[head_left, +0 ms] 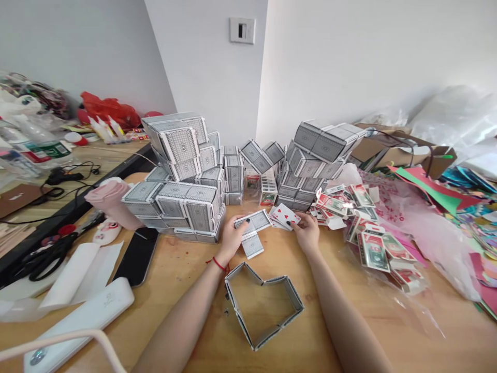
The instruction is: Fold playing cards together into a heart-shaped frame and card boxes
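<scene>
My left hand (232, 235) is closed on patterned playing cards (252, 246) that sit backs up in a bent, L-like shape. Between the thumb and fingers of my right hand (308, 233) is a face-up playing card (284, 214) with red hearts. More cards lie partly hidden beneath and beside it. Nearer to me, between my forearms, a heart-shaped frame (254, 339) made of folded cards stands on edge on the wooden table (186, 290).
Stacked card-built blocks rise at the left (188, 202) and right (320, 142). Empty card boxes (373, 251) and plastic wrap lie rightward. At left are a phone (137, 256), scissors (54, 254), a pink cup (116, 199) and a white glue-gun-like device (83, 321).
</scene>
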The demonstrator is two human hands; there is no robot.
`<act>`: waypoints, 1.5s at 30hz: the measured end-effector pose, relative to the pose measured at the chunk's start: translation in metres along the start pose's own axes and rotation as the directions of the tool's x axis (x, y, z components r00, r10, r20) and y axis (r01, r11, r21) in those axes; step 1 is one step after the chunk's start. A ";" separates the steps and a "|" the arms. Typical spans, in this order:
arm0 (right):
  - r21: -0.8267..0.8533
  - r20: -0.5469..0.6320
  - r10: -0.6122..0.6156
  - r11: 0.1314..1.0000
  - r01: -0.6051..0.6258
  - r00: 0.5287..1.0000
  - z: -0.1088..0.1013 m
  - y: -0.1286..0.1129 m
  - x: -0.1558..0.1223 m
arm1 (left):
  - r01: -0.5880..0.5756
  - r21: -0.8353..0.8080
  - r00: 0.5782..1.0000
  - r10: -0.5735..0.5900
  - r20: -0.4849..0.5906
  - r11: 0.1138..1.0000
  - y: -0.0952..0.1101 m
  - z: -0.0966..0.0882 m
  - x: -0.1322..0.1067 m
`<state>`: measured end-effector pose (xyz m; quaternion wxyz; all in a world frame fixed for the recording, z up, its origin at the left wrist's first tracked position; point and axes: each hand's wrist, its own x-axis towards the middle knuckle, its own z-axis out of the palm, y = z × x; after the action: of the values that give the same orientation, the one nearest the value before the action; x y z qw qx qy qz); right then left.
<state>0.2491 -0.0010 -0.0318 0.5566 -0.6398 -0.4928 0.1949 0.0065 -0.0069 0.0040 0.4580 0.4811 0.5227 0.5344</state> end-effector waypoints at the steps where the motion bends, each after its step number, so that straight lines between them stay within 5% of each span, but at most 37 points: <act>1: 0.008 -0.002 0.001 1.000 -0.001 1.000 0.000 -0.001 0.000 | -0.011 0.022 1.000 0.011 0.001 1.000 0.000 -0.001 0.001; 7: 0.083 -0.019 0.076 0.994 -0.074 0.997 0.001 -0.006 -0.002 | -0.059 0.096 0.997 0.064 -0.040 0.994 -0.002 -0.003 0.004; 15: 0.291 -0.002 0.172 0.943 -0.164 0.985 -0.001 -0.011 -0.005 | -0.033 -0.161 0.999 0.026 -0.043 0.986 -0.007 -0.004 0.007; 19: 0.373 0.062 0.189 0.906 -0.199 0.980 -0.009 -0.018 -0.015 | -0.050 -0.154 0.998 0.043 -0.048 0.987 -0.008 -0.005 0.007; 21: 0.427 0.243 0.216 0.852 -0.304 0.946 -0.014 -0.024 -0.023 | -0.059 -0.134 0.998 0.054 -0.039 0.989 -0.009 -0.005 0.008; 24: 0.397 0.542 0.224 0.782 -0.482 0.810 -0.021 -0.034 -0.034 | -0.062 -0.112 0.998 0.060 -0.026 0.992 -0.010 -0.005 0.009; 28: 0.304 0.667 0.211 0.798 -0.520 0.715 -0.023 -0.041 -0.038 | -0.062 -0.101 0.998 0.059 -0.036 0.993 -0.012 -0.005 0.010; 45: 0.291 0.695 0.205 0.797 -0.530 0.689 -0.023 -0.036 -0.036 | -0.063 -0.130 0.996 0.054 -0.074 0.990 -0.010 -0.003 0.009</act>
<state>0.2366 -0.0472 -0.0028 0.4427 -0.4688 -0.4438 0.6223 0.0022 0.0025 -0.0054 0.4543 0.4458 0.4876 0.5976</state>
